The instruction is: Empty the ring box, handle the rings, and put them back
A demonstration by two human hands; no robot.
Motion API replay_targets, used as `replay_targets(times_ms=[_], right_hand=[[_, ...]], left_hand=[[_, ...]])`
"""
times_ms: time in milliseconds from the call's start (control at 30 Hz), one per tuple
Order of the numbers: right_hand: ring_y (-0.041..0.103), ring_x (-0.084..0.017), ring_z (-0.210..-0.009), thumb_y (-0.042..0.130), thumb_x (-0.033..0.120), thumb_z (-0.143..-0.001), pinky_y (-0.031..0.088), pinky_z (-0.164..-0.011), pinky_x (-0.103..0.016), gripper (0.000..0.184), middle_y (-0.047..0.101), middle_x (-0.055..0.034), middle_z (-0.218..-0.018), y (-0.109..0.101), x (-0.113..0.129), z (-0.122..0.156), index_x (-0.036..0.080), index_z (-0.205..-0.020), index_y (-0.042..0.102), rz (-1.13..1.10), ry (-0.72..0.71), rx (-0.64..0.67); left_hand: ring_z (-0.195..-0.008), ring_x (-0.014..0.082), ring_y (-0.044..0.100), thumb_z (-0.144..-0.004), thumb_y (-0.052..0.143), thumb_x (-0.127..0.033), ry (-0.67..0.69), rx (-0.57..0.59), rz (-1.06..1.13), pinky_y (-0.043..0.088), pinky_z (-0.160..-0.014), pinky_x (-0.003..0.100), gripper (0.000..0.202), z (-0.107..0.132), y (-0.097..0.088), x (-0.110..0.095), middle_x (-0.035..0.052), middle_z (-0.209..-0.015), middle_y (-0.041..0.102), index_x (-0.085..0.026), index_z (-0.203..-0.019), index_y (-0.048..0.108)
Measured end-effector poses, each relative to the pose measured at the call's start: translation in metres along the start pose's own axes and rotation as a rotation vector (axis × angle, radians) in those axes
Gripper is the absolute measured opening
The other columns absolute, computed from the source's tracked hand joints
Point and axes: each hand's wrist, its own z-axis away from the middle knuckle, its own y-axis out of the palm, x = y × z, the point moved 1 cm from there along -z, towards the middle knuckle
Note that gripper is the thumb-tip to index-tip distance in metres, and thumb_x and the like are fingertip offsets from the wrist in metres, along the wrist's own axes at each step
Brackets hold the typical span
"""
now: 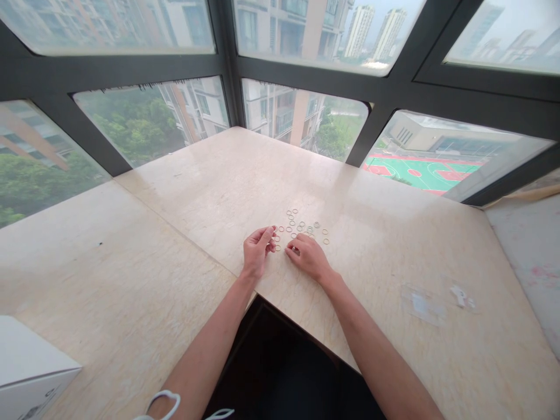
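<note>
Several small thin rings [301,224] in gold, reddish and greenish tones lie loosely scattered on the pale marbled counter [210,204]. My left hand [257,251] is at their left side, its thumb and forefinger pinched on a small ring [275,228]. Close by its lower fingers, a reddish ring [277,238] and a gold ring [277,248] rest on the surface. My right hand [310,255] lies just in front of the scattered rings, fingers curled and the tips together. Whatever may be between those fingertips is too small to make out.
Clear plastic packets [423,304] lie to the right, one with small white pieces [459,296]. At the lower left stands a white box [30,367]. Dark window frames [231,70] border the counter's back. A white looped cord [164,402] shows near my left forearm.
</note>
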Motion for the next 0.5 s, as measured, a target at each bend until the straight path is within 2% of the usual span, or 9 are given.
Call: replay_targets(times_ms=[100, 300, 500], right_hand=[[0.05, -0.016, -0.075, 0.061, 0.018, -0.086, 0.038, -0.072, -0.029, 0.009, 0.056, -0.0042, -0.078, -0.001, 0.001, 0.0, 0.015, -0.079, 0.066, 0.04, -0.014, 0.011], [0.053, -0.016, -0.078, 0.062, 0.022, -0.088, 0.038, -0.075, -0.029, 0.011, 0.06, -0.0044, -0.081, -0.01, -0.006, 0.003, 0.018, -0.091, 0.072, 0.048, -0.065, 0.019], [0.05, -0.017, -0.077, 0.059, 0.023, -0.09, 0.033, -0.073, -0.031, 0.018, 0.06, -0.0043, -0.078, -0.012, 0.004, 0.002, 0.02, -0.078, 0.072, 0.288, -0.092, 0.104]], left_hand=[[-0.052, 0.0043, 0.05, -0.068, 0.079, -0.034, 0.005, 0.004, 0.009, 0.04, -0.046, 0.017, 0.028, 0.0, 0.0, 0.0, 0.0049, -0.075, 0.063, -0.011, -0.081, 0.071], [-0.053, 0.0041, 0.05, -0.069, 0.079, -0.033, 0.008, 0.001, 0.023, 0.039, -0.048, 0.017, 0.026, -0.002, -0.001, 0.001, 0.005, -0.076, 0.064, -0.011, -0.08, 0.071], [-0.052, 0.0042, 0.05, -0.069, 0.079, -0.034, 0.006, -0.006, 0.017, 0.039, -0.049, 0.017, 0.027, -0.003, -0.001, 0.003, 0.0041, -0.073, 0.064, -0.011, -0.082, 0.071]])
